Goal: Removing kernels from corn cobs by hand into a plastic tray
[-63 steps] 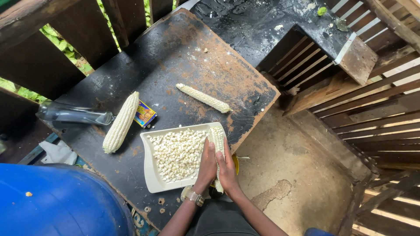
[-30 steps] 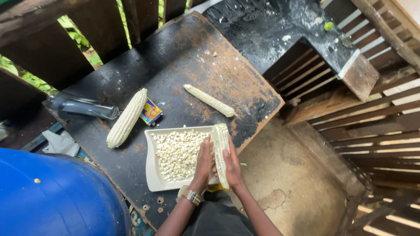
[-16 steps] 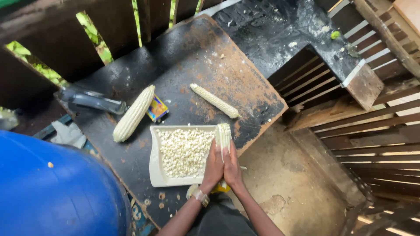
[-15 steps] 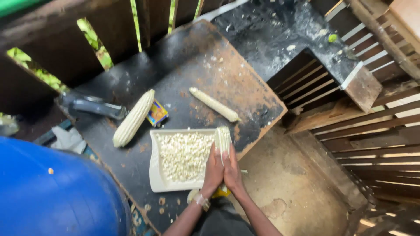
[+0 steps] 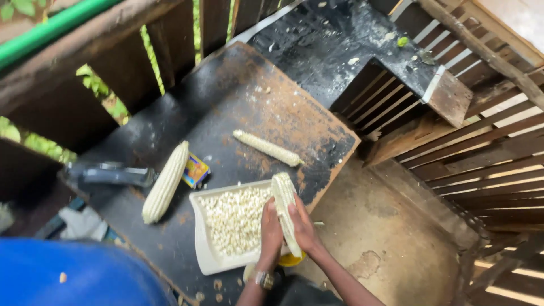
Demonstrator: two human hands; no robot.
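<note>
A dark, worn wooden board (image 5: 226, 113) fills the middle of the frame, set among rough wooden slats (image 5: 487, 164) at right and a plank fence at upper left with green leaves showing through the gaps. A bare dirt floor (image 5: 385, 238) lies at lower right, and a blue rounded container (image 5: 73, 277) bulges in from the lower left corner.

Near the lower centre of the frame a white rectangular tray (image 5: 203, 249) rests on the board, holding a heap of loose pale corn kernels (image 5: 235, 218). Along the tray's right edge a corn cob (image 5: 281, 195) is held lengthwise between both hands. The left hand (image 5: 271, 232), with a watch at the wrist, presses against the cob's left side, fingers wrapped around it; the right hand (image 5: 304, 229) closes on its right side, thumb laid along the cob. Both hands are pressed together around it.

A whole ear of corn (image 5: 165, 181) lies left of the tray, just beside a small colourful packet (image 5: 195, 170). A stripped cob (image 5: 267, 148) lies above the tray, apart from it. A grey tool (image 5: 110, 174) sits at the board's left edge. Stray kernels dot the board below the tray.
</note>
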